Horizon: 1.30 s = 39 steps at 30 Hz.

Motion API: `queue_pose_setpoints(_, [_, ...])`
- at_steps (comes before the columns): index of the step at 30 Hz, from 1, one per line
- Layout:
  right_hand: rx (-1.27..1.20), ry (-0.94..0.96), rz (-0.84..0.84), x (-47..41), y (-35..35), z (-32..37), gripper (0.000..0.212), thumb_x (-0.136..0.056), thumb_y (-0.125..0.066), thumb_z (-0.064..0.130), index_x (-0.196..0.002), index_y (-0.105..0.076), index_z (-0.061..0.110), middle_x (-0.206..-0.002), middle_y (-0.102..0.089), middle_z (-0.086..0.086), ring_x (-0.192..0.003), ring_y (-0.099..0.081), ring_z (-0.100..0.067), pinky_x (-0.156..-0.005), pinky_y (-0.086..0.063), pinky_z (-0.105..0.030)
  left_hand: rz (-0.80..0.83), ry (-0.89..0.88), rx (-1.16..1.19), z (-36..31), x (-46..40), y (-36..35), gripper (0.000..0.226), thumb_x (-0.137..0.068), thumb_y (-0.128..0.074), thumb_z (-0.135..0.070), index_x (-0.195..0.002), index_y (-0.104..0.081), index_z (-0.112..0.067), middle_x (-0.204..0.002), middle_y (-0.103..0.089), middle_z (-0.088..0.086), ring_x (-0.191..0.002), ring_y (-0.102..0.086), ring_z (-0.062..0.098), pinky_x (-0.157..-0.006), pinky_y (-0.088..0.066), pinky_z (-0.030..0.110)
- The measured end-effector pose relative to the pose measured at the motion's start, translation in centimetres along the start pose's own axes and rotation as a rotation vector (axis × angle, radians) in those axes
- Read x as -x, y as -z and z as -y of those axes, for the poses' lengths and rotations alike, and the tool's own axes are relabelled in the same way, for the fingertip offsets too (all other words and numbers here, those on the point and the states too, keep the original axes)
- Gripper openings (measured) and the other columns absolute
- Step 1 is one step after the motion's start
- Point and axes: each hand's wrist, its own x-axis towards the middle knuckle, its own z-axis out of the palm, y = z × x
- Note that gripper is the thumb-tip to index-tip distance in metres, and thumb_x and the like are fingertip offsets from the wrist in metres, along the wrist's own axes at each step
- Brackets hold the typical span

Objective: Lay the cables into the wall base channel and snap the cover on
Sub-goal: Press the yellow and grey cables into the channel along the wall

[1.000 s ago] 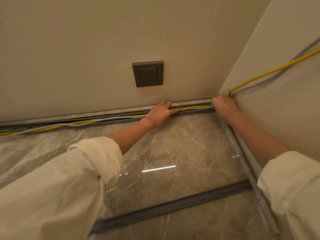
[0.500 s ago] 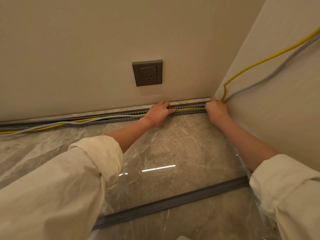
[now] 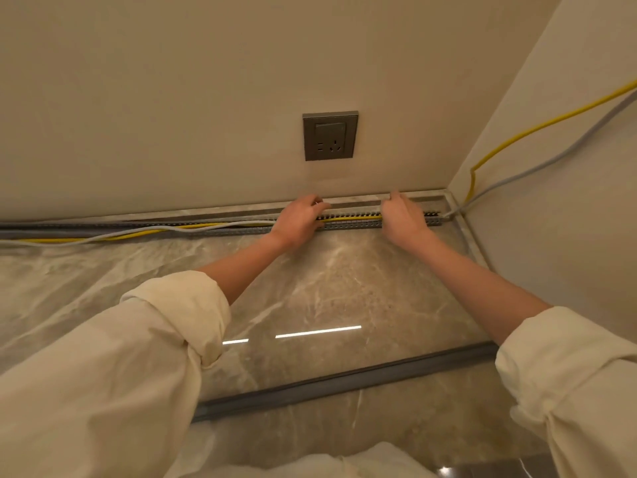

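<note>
Polished marble floor (image 3: 327,291) fills the view, meeting a beige wall (image 3: 172,98) at the back and a side wall (image 3: 568,167) on the right. Along the foot of the back wall runs the grey slotted base channel (image 3: 351,225), lid off, reaching right into the corner. Nearer the camera, the long grey cover strip (image 3: 344,379) lies loose on the floor, well apart from the channel and angled across the tiles.

Two cables here: the yellow cable (image 3: 348,219) sits down inside the channel between the two hands, while out to the left it trails on the floor in front of the channel beside the grey cable (image 3: 220,226). On the right, both climb out of the corner and up the side wall.

Left hand (image 3: 298,220) is over the channel, fingers curled down onto it; whether it pinches a cable, can't tell. Right hand (image 3: 401,217) is just beside it, knuckles up, fingers bent onto the channel's edge, grip hidden. White sleeves (image 3: 138,339) are rolled to the forearm. A grey wall socket (image 3: 330,136) sits above the hands.
</note>
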Motion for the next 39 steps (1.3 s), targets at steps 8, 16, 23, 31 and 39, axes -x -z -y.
queue_pose_setpoints(8, [-0.026,0.220,-0.052,1.1,-0.4,9.1,0.031,-0.080,-0.057,-0.004,-0.111,-0.054,-0.003,-0.113,-0.054,-0.019,-0.109,-0.053,-0.035,-0.086,-0.049,-0.043,-0.076,0.158,0.002,7.5,8.6,3.2,0.045,-0.081,-0.066,-0.011,-0.124,-0.054,-0.002,-0.122,-0.057,0.020,-0.113,-0.053,0.036,-0.096,-0.043,0.043])
queue_pose_setpoints(16, [-0.001,0.394,-0.077,0.7,0.3,17.7,0.032,-0.082,-0.055,-0.005,-0.113,-0.053,0.000,-0.115,-0.053,-0.018,-0.109,-0.052,-0.034,-0.086,-0.047,-0.042,-0.104,0.267,-0.039,14.5,15.2,6.6,0.042,-0.084,-0.064,-0.011,-0.124,-0.055,-0.002,-0.123,-0.059,0.018,-0.115,-0.053,0.035,-0.098,-0.043,0.042])
queue_pose_setpoints(23, [-0.059,0.382,-0.077,0.2,-0.5,23.9,0.023,-0.091,-0.047,0.002,-0.113,-0.054,0.002,-0.113,-0.054,-0.017,-0.106,-0.051,-0.033,-0.085,-0.044,-0.042,-0.067,0.284,-0.048,20.3,18.2,8.2,0.036,-0.086,-0.060,-0.009,-0.122,-0.058,-0.003,-0.121,-0.063,0.018,-0.113,-0.055,0.036,-0.098,-0.043,0.043])
queue_pose_setpoints(31, [-0.103,0.234,-0.061,0.1,-0.9,27.2,0.023,-0.083,-0.052,-0.008,-0.104,-0.058,-0.002,-0.110,-0.057,-0.017,-0.102,-0.052,-0.032,-0.084,-0.046,-0.041,-0.146,0.206,-0.034,25.3,20.0,8.9,0.022,-0.090,-0.058,-0.012,-0.109,-0.068,-0.005,-0.109,-0.070,0.014,-0.099,-0.062,0.035,-0.083,-0.051,0.041])
queue_pose_setpoints(39, [-0.043,0.167,-0.050,0.3,-1.7,28.7,0.048,-0.072,-0.067,0.001,-0.117,-0.051,0.002,-0.112,-0.057,-0.016,-0.105,-0.052,-0.033,-0.094,-0.044,-0.040,-0.142,0.161,-0.001,26.6,19.8,9.2,0.022,-0.092,-0.056,-0.016,-0.108,-0.069,-0.008,-0.107,-0.071,0.012,-0.098,-0.062,0.034,-0.077,-0.052,0.042])
